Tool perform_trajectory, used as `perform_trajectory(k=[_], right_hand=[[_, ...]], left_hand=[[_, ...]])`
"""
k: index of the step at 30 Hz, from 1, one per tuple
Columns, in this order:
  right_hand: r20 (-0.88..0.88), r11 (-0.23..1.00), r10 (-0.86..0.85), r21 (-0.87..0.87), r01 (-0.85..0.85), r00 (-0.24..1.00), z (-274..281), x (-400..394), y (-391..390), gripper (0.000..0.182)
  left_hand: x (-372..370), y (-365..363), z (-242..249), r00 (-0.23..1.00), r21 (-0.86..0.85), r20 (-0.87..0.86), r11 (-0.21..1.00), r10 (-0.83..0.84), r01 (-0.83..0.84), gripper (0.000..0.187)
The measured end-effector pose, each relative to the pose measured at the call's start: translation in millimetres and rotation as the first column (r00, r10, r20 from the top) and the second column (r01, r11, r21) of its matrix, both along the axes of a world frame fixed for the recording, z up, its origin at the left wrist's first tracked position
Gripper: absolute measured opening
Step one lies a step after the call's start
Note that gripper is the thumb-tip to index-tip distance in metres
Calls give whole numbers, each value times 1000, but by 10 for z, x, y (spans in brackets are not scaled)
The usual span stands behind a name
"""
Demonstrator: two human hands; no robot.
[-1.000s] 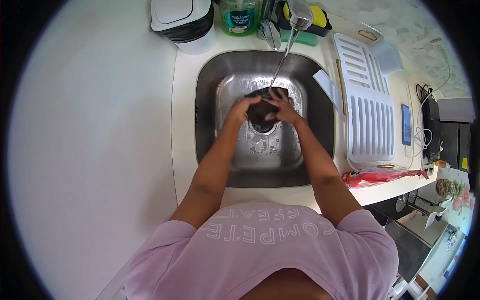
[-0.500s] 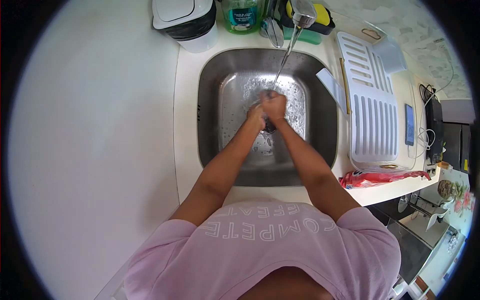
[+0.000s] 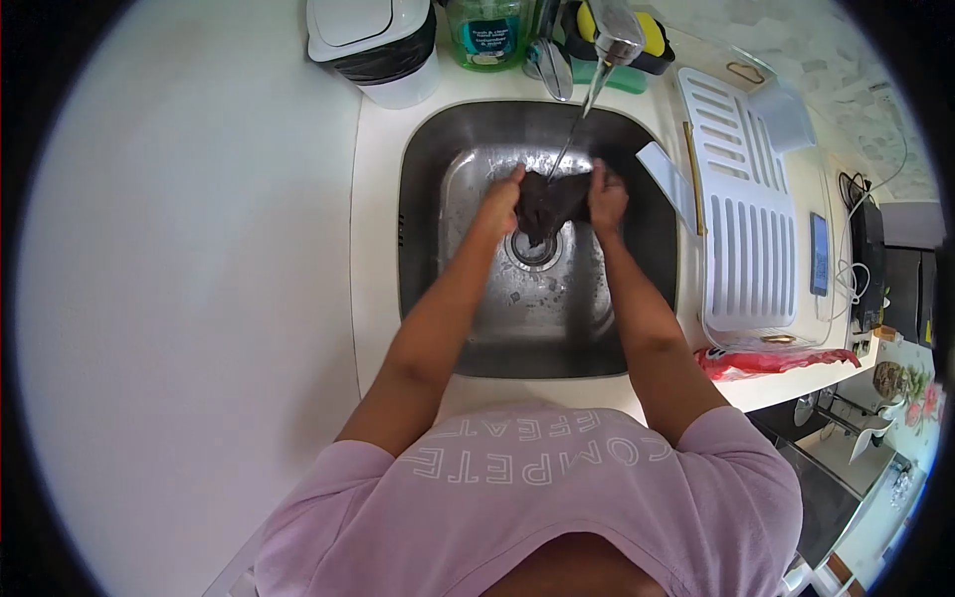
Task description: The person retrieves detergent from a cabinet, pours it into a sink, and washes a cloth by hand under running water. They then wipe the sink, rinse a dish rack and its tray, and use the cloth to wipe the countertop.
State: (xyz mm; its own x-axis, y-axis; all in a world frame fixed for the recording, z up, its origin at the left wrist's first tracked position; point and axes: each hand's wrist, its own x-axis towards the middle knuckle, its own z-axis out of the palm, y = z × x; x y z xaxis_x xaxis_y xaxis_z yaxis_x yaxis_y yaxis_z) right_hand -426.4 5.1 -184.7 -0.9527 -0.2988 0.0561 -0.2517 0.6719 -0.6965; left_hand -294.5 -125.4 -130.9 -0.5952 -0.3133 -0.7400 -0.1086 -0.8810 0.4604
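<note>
A wet dark brown cloth (image 3: 547, 207) is spread between my two hands, above the drain (image 3: 534, 251) of the steel sink (image 3: 537, 360). My left hand (image 3: 504, 202) grips its left edge, with the thumb on top. On the other side, my right hand (image 3: 607, 199) pinches the cloth's right edge. A stream of water (image 3: 573, 134) runs from the faucet (image 3: 619, 45) and lands at the cloth's upper edge. The middle of the cloth sags into a point toward the drain.
A white dish rack (image 3: 746, 239) stands right of the sink, beside a phone (image 3: 818, 255) and a red plastic packet (image 3: 766, 362). Behind the sink are a green soap bottle (image 3: 487, 38) and a yellow sponge (image 3: 649, 35). A small white bin (image 3: 403, 85) sits at the back left.
My hands were together, with the cloth bunched between them under the water. They have moved apart, and the cloth is now opened out between them.
</note>
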Motion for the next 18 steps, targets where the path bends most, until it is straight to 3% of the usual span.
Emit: perform_trajectory(k=[2,3,5,7,8,9,10,12,13,15,16,18], right_hand=[[-117,963,-258,-110,245,959,-75,-135,42,50],[-112,964,-256,-106,245,960,-52,-59,0,50],[-108,934,-336,94,346,936,-50,198,-178,47],[-385,964,-206,81,255,900,-859,383,-503,44],[-306,958,9,275,79,952,-726,562,-621,42],[-245,956,216,247,-155,945,-665,714,-714,44],[-318,927,368,194,-320,873,-689,888,-803,42],[-290,687,718,146,-712,633,-594,1143,-869,36],[-411,607,755,144,-781,511,-588,1350,-844,35],[-105,320,945,125,-939,308,-374,1624,-580,33],[-94,166,982,35,-986,162,-456,1734,-412,31],[-54,169,985,67,-983,166,-257,1865,32,22]], left_hand=[[108,-272,220,981,-406,68,893,-181,193,27],[159,-405,118,981,-402,74,895,-180,195,27],[244,-614,-63,999,-666,-13,745,-40,21,27],[283,-677,72,997,-733,51,676,-49,71,26],[290,-695,163,993,-791,108,600,-56,120,24],[319,-689,241,992,-789,116,601,-55,126,24],[356,-669,323,991,-756,116,641,-72,135,22],[414,-665,265,989,-717,114,682,-89,144,21],[424,-697,184,990,-702,112,698,-91,144,20],[424,-651,201,991,-691,113,710,-77,134,19],[416,-612,167,990,-689,112,712,-81,136,19],[382,-504,45,981,-701,123,687,-150,192,18]])
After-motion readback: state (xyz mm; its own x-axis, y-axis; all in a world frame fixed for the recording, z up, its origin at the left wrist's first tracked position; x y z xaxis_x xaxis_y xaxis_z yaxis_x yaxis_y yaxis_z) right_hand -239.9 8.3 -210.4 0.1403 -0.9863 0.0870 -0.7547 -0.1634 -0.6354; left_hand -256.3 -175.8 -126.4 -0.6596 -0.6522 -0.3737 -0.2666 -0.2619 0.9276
